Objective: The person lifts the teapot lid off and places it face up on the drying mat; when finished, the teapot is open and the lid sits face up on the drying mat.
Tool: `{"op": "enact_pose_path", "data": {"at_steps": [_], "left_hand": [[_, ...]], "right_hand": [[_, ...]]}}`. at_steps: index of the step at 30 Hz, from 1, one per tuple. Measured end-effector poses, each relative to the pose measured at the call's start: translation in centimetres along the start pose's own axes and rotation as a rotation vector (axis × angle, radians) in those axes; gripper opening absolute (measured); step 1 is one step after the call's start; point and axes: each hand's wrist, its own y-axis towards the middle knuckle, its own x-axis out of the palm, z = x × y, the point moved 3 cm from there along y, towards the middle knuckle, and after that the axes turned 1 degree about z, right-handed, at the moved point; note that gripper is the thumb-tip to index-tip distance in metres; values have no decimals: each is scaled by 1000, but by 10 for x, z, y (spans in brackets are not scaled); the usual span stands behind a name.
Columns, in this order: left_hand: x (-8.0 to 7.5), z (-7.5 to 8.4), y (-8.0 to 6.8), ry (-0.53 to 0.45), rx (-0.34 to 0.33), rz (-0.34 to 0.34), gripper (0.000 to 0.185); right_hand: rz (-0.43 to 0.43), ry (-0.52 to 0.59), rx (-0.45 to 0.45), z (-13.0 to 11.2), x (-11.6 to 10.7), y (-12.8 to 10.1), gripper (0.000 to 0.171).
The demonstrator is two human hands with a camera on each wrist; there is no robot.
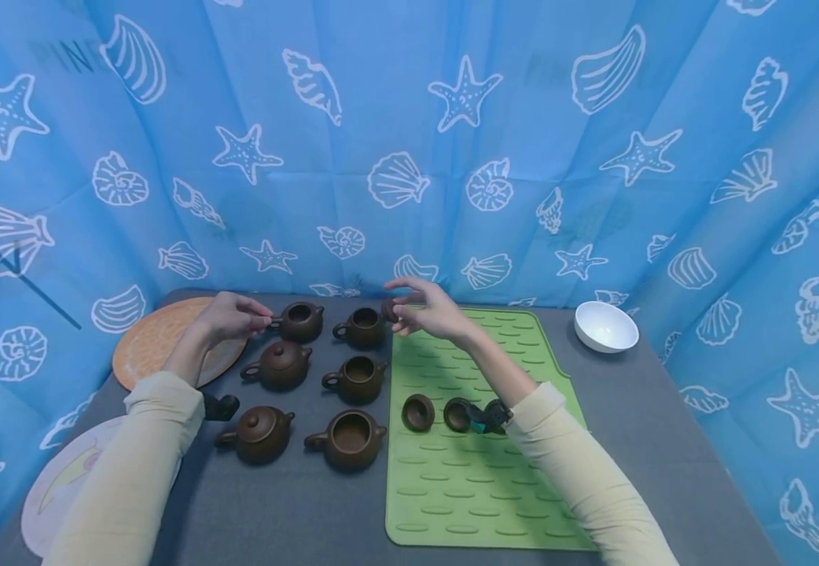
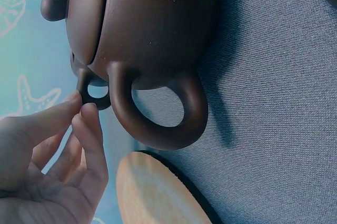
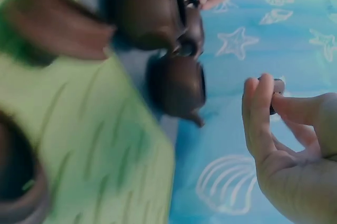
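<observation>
The right hand (image 1: 427, 309) hangs in the air over the far edge of the green mat (image 1: 473, 479), fingers (image 3: 258, 109) and thumb pinched on a small dark lid (image 1: 389, 309) that sits just right of the far-right teapot (image 1: 361, 327), which stands open. The left hand (image 1: 229, 314) reaches to the far-left teapot (image 1: 299, 321), thumb and fingertips closed on its small loop handle (image 2: 93, 91), as the left wrist view shows. To my eye the lid is being lifted clear, and it would go best with the pinch kept light and level, so the lid neither slips nor knocks the rim of the pot beside it; the left hand would do well just to steady its pot, not tug it. Both forearms stretch forward in pale sleeves, the right wrist raised and cocked, the left lower and near the tabletop (image 1: 664, 440). Six brown teapots stand in two rows left of the mat; two have lids on. Two lids (image 1: 418, 412) lie upturned on the mat's near half. An orange plate (image 1: 142, 343) sits far left, a white bowl (image 1: 605, 326) far right.
</observation>
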Motion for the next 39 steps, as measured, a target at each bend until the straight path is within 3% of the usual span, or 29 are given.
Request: {"op": "enact_pose_path", "data": {"at_steps": [8, 15, 25, 30, 39], "left_hand": [[0, -1, -2, 3, 9, 15, 29], [0, -1, -2, -3, 3, 18, 28], [0, -1, -3, -3, 14, 5, 28], [1, 1, -2, -3, 16, 13, 28], [2, 3, -5, 6, -4, 16, 28]], "right_hand": [[-87, 86, 67, 31, -16, -22, 39], [-56, -80, 36, 46, -18, -28, 48], [-124, -143, 65, 65, -6, -22, 49], [-105, -227, 40, 65, -3, -21, 46], [-110, -239, 51, 67, -2, -22, 47]]}}
